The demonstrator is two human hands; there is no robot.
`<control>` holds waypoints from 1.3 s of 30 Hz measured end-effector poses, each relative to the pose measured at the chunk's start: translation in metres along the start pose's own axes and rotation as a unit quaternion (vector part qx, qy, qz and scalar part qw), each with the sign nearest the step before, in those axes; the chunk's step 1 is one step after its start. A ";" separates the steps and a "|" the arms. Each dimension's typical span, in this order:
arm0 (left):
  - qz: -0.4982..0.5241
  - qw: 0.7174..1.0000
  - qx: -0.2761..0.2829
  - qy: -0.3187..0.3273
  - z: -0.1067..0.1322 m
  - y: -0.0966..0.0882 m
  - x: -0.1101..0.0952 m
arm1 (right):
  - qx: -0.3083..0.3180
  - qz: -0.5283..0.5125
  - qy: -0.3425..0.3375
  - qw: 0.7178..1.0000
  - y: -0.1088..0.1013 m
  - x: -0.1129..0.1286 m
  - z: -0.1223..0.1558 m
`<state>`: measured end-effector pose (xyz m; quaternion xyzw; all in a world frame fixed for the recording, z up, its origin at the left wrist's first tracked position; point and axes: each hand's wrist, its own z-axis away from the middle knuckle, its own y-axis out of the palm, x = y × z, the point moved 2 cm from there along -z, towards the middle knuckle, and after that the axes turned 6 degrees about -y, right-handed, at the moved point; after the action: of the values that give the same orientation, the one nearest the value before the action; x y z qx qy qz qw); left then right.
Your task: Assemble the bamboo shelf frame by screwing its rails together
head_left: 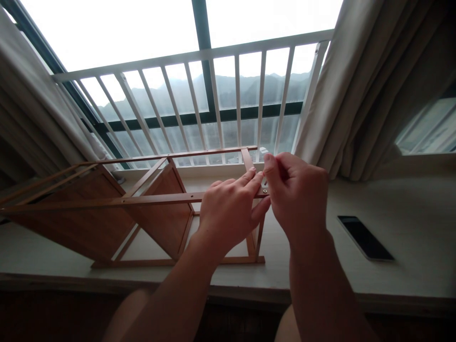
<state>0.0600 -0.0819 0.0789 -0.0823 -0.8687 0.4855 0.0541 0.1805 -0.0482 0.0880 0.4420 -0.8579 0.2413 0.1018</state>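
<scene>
A reddish-brown wooden shelf rack (156,200) lies on its side on a pale ledge. My left hand (230,206) grips its upper near rail close to the right end, fingers over the top and thumb on the near side. A small ringed hole (265,191) shows in the rail beside that thumb. My right hand (297,190) is closed in a pinch just above the rail end, touching or almost touching the left fingertips. A short, thin dark piece shows below the right fingers; what they hold is hidden.
A dark-screened phone (365,237) lies on the pale ledge (313,270) to the right. White railing bars (213,104) stand behind the rack, before a window. Curtains hang on both sides, the right curtain (342,90) reaching the ledge. My knees are below the front edge.
</scene>
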 end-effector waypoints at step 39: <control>-0.005 1.000 0.005 -0.007 0.000 -0.001 -0.002 | 0.066 -0.044 0.007 0.997 -0.001 -0.010 -0.005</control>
<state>0.0619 -0.0828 0.0803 -0.0744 -0.8668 0.4905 0.0506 0.1868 -0.0393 0.0885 0.4836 -0.8190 0.2958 0.0888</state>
